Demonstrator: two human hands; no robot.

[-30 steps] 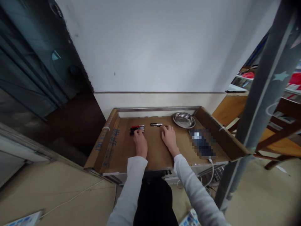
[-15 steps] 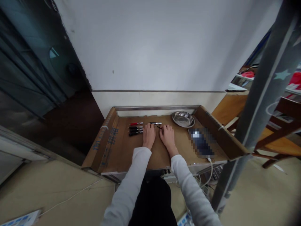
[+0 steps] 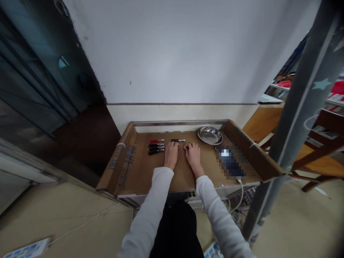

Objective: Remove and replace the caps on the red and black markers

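My left hand point(image 3: 171, 154) and my right hand point(image 3: 192, 154) lie palm down, side by side, on a cardboard-lined tray table point(image 3: 139, 168). Their fingers are stretched out flat and hold nothing. A single black pen point(image 3: 178, 140) lies just beyond the fingertips. To the left of my left hand several pens are lined up in a row point(image 3: 156, 146), a red one at the far end and black ones nearer me.
A shallow steel bowl point(image 3: 210, 135) sits at the back right of the tray. A dark blurred-out object point(image 3: 230, 163) with a white cable lies at the right. A grey post point(image 3: 292, 118) stands at the right, a wooden bench behind it.
My left hand left the row of pens and moved right, beside my right hand. The pens now lie in a neat row; both hands rest flat.
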